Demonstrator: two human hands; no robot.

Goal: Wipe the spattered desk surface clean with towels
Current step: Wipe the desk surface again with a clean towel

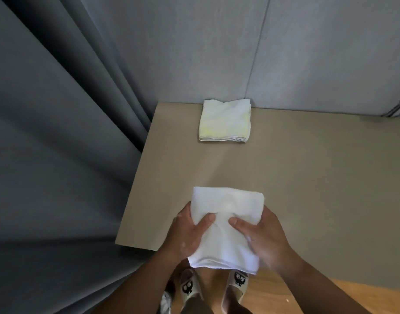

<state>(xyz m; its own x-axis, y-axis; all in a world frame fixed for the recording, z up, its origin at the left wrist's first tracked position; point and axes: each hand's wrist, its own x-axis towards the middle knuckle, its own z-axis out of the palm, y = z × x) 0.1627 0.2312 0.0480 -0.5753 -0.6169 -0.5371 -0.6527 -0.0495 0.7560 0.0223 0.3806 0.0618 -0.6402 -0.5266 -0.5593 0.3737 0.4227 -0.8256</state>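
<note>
Nearest the camera, a pair of pale slippers with black cartoon faces point(213, 288) stands on a strip of orange-brown wooden floor point(273, 295), just below the near edge of the tan rectangular tabletop point(307, 177). Above the slippers, both hands hold a folded white terry towel point(226, 225) that hangs partly over that near edge. The left hand point(190, 232) grips the towel's left side, its thumb pressed on top of the cloth and its fingers point(183, 214) curled around the towel's left edge. The right hand point(262, 234) grips the right side in the same way, thumb on top, the other fingers wrapped under and hidden by the cloth. The far half of this towel lies over the tabletop; whether it touches the surface cannot be told.

Farther along the tabletop, well apart from the held towel, a second folded white towel with yellow stains point(225, 120) lies flat, its far edge at the grey panelled wall point(285, 53). The bare surface between the two towels shows no clear spatter at this sharpness. Left of the tabletop, a grey pleated curtain point(58, 109) hangs to the floor.
</note>
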